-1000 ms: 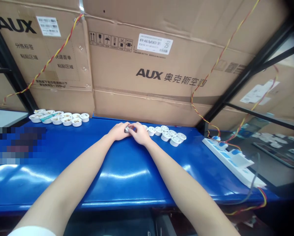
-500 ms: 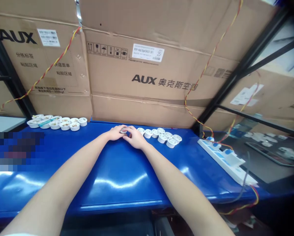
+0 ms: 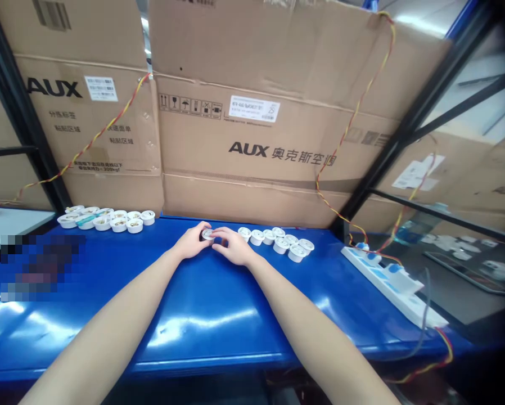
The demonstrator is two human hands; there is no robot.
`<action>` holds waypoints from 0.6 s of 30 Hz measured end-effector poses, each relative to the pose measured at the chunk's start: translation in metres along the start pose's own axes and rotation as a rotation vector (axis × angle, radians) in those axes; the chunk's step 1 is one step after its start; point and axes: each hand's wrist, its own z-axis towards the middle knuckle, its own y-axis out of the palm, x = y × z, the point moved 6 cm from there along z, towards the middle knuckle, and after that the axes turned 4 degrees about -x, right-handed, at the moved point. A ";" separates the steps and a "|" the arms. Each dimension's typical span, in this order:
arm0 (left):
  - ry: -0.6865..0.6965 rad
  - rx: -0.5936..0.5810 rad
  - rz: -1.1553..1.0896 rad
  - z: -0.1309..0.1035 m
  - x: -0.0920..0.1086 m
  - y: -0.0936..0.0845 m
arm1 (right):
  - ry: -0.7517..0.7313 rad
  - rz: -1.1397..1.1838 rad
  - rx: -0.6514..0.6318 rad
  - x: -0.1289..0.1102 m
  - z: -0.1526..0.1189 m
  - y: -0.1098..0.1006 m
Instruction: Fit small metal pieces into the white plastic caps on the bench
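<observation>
both hands meet on one small white cup [image 3: 207, 234] at the far middle of the blue worktop [image 3: 202, 304]. left hand [image 3: 190, 242] cradles it; right hand [image 3: 231, 247] pinches its rim. keep the cup level, clear of the cup row [image 3: 278, 243] just right.

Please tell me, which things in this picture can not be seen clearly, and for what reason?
- Small cup, head view: mostly covered by the left hand and right hand.
- Contents of the far-left cups: too small to identify.
- Blurred patch on the blue table: pixelated.
- Box label: print too small.
</observation>
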 end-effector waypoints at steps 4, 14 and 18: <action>0.022 0.018 0.072 -0.002 0.008 -0.005 | 0.006 -0.118 0.016 -0.002 0.001 -0.008; 0.026 0.044 0.200 -0.006 0.004 -0.016 | 0.520 -0.666 0.304 0.042 -0.019 -0.063; 0.034 0.041 0.168 -0.004 -0.001 -0.013 | 0.527 -0.710 0.282 0.041 -0.019 -0.065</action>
